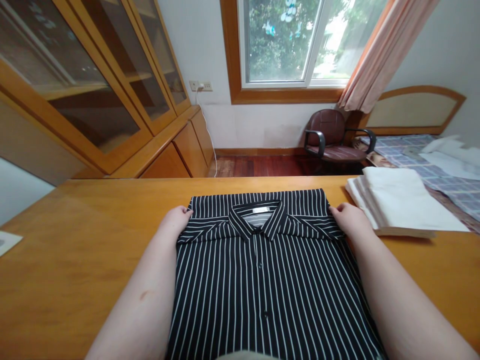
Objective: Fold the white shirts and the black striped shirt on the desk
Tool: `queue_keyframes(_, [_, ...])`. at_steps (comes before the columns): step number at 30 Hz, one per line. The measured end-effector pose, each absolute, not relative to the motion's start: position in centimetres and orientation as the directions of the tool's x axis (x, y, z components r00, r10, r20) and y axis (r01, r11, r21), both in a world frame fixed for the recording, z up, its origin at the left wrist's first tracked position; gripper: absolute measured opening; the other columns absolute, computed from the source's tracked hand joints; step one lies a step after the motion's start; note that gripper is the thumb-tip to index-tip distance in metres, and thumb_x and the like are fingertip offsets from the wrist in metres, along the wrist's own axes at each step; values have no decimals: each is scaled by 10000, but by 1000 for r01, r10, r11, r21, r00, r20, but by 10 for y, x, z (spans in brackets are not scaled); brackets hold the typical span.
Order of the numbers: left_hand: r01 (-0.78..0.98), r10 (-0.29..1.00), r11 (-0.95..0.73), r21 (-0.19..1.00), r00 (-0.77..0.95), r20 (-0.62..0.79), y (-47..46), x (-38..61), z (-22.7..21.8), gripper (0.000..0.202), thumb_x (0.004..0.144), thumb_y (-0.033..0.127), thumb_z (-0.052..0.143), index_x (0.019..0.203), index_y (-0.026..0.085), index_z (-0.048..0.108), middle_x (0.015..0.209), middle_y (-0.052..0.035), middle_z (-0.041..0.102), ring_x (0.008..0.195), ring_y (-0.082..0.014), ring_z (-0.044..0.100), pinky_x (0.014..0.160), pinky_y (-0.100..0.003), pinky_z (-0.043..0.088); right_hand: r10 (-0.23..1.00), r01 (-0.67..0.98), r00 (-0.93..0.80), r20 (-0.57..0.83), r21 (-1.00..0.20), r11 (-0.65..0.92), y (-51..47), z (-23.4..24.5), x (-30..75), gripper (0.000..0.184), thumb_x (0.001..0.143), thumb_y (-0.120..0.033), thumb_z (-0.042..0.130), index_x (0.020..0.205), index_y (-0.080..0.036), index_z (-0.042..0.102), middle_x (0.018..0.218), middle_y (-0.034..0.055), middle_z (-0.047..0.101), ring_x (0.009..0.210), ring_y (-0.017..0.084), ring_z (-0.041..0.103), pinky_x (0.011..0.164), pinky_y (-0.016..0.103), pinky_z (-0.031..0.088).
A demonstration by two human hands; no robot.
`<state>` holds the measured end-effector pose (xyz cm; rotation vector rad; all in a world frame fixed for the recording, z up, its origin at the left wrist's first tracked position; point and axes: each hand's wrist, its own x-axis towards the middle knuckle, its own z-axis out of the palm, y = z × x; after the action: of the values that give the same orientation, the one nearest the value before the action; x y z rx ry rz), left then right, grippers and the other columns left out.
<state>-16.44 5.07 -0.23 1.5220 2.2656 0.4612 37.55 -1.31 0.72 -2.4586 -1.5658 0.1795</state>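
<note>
A black shirt with white stripes [225, 280] lies front up on the wooden table [93, 235], its collar toward the far edge and its buttons running down the middle. Behind the collar a band of the striped cloth stretches flat from side to side. My left hand [178, 222] pinches the cloth at the shirt's far left corner. At the far right corner my right hand [348, 217] has thumb and fingers closed on the cloth too. The shirt's lower end runs out of view at the bottom.
A stack of folded white cloth [393, 200] sits at the table's right, close to my right hand. A pale sheet [8, 242] lies at the left edge. Beyond stand a glass-fronted cabinet [108, 85], an armchair [330, 135] and a bed [423, 155].
</note>
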Motion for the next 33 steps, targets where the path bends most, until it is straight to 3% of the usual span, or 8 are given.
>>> queue_keyframes(3, [859, 950, 300, 414, -308, -49, 47, -159, 7, 163, 695, 373, 617, 669, 216, 584, 711, -96, 642, 798, -297, 621, 723, -360, 461, 903, 876, 398, 164, -361, -320, -21, 20, 366, 323, 818, -466, 459, 799, -198, 639, 776, 100, 676, 713, 234, 613, 637, 333, 435])
queue_keyframes(6, [912, 980, 79, 403, -144, 134, 36, -143, 25, 229, 749, 366, 584, 898, 198, 630, 1011, -132, 647, 979, -304, 593, 853, -383, 447, 984, 807, 147, 98, -588, -62, -28, 29, 353, 292, 806, -465, 497, 840, -213, 641, 840, 61, 687, 787, 223, 615, 727, 334, 458])
queue_keyframes(9, [806, 994, -106, 582, 69, 86, 23, -120, 37, 283, 723, 376, 637, 961, 223, 657, 1046, -88, 657, 992, -277, 597, 905, -373, 439, 992, 632, -124, -19, -772, 64, -32, 30, 338, 294, 771, -482, 569, 852, -221, 676, 894, 52, 696, 870, 227, 616, 824, 347, 467])
queue_keyframes(12, [608, 970, -74, 790, 227, -84, 15, -97, 32, 378, 671, 366, 697, 1025, 239, 658, 1106, -60, 657, 1030, -252, 597, 944, -360, 434, 973, 505, -226, -47, -860, 75, -33, 25, 327, 287, 739, -478, 625, 849, -223, 700, 1068, 65, 675, 1036, 245, 589, 948, 375, 428])
queue_keyframes(17, [464, 936, 4, 886, 310, -167, 16, -76, 12, 595, 652, 319, 715, 1220, 226, 562, 1252, -87, 588, 1136, -246, 552, 995, -395, 408, 944, 452, -300, -136, -892, 15, -31, 15, 321, 342, 750, -477, 627, 980, -236, 703, 1385, 68, 480, 1254, 263, 455, 1063, 413, 319])
queue_keyframes(24, [576, 956, -59, 816, 268, -120, 17, -69, 11, 529, 678, 289, 707, 1193, 224, 602, 1055, -59, 667, 1033, -234, 599, 950, -370, 444, 917, 432, -378, -130, -901, 51, -29, 15, 322, 387, 800, -479, 582, 1088, -238, 679, 1215, 51, 622, 1173, 227, 524, 1088, 416, 288])
queue_keyframes(30, [567, 961, -124, 814, 275, -44, 10, -68, 23, 405, 703, 333, 692, 1095, 234, 661, 1090, -47, 663, 993, -228, 606, 928, -368, 462, 910, 405, -406, -81, -909, 100, -31, 16, 321, 391, 809, -482, 579, 1103, -238, 664, 1261, 61, 583, 1204, 227, 495, 1073, 410, 320])
queue_keyframes(33, [561, 940, -210, 801, 341, 8, 5, -67, 31, 316, 735, 331, 663, 1038, 244, 683, 1063, -37, 665, 996, -220, 601, 928, -359, 458, 907, 497, -419, -53, -849, 180, -35, 20, 316, 343, 827, -461, 566, 1079, -253, 670, 1318, 67, 532, 1247, 231, 454, 1079, 413, 310])
